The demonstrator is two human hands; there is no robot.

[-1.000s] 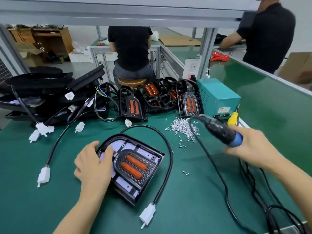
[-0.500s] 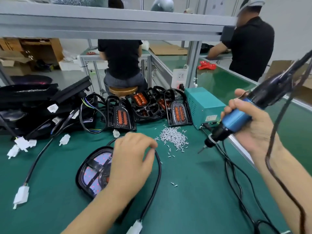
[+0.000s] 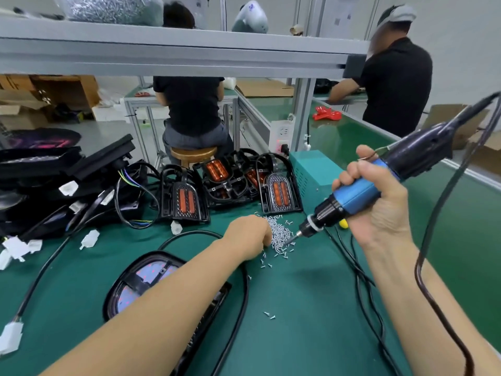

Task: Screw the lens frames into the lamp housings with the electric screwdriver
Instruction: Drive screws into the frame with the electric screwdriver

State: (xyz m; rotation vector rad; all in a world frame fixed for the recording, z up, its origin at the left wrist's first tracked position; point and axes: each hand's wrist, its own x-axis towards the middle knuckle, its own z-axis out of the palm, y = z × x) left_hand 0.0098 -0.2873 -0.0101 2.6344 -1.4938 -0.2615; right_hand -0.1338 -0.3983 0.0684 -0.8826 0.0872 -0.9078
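At the middle of the green tabletop (image 3: pixel 311 308) your left hand (image 3: pixel 250 236) reaches into the loose pile of small silver screws (image 3: pixel 279 234), fingers curled down into it; whether it has one pinched yet you cannot tell, since the fingertips are hidden. Your right hand (image 3: pixel 379 202) has a full grip around the blue barrel of the electric screwdriver (image 3: pixel 357 195), held tilted with its bit just above the right edge of the same pile. The lamp housing (image 3: pixel 141 283) with its lens frame lies flat nearer you, mostly covered by your left forearm, with its black cable (image 3: pixel 238 310) looping round the right side. That housing looks like light, rigid moulded plastic with a glossy face, so it will likely slide on the mat under the driver's push; press down on the black rim beside the screw hole, not on the lens. The screws are tiny and slick, easiest taken one at a time between thumb and forefinger. The driver is the heavy item, and its trailing cord may drag, so keep your hold on the barrel. Further back, more lens frames (image 3: pixel 185 198) with orange inserts lean in a row, and a teal power box (image 3: pixel 311 172) stands to their right. On the overhead shelf (image 3: pixel 162 50) sits a clear bag (image 3: pixel 111 8) that seems full of more screws.
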